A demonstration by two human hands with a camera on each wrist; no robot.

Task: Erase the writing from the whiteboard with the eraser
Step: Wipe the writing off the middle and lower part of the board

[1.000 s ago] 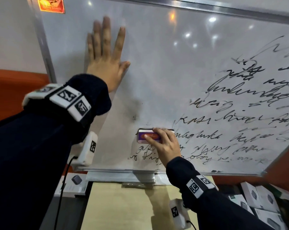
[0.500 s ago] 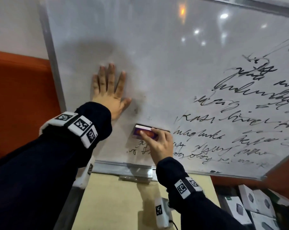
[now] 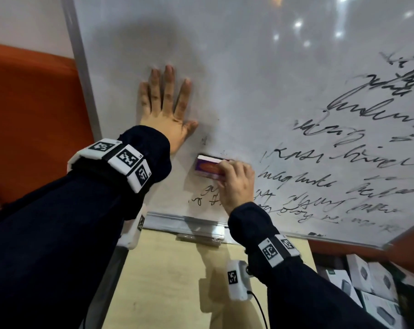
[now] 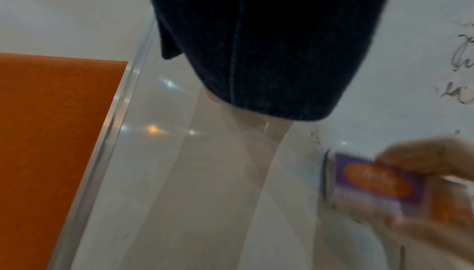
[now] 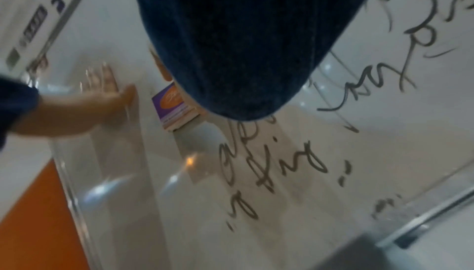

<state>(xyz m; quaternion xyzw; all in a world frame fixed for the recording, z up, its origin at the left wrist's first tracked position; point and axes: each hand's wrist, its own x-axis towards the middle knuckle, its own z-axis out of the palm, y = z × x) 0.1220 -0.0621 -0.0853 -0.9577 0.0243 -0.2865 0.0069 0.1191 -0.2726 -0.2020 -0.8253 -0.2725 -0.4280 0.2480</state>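
Left hand (image 3: pixel 165 110) flat on whiteboard (image 3: pixel 248 79), fingers spread, left-centre of frame. Right hand (image 3: pixel 234 184) grips purple-orange eraser (image 3: pixel 208 167), fingers curled round it, pressed to board above lower-centre writing (image 3: pixel 343 143).

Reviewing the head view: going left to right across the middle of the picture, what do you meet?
Orange wall panel → grey metal frame of the whiteboard → flat left hand → purple and orange eraser → gripping right hand → black scrawled handwriting.
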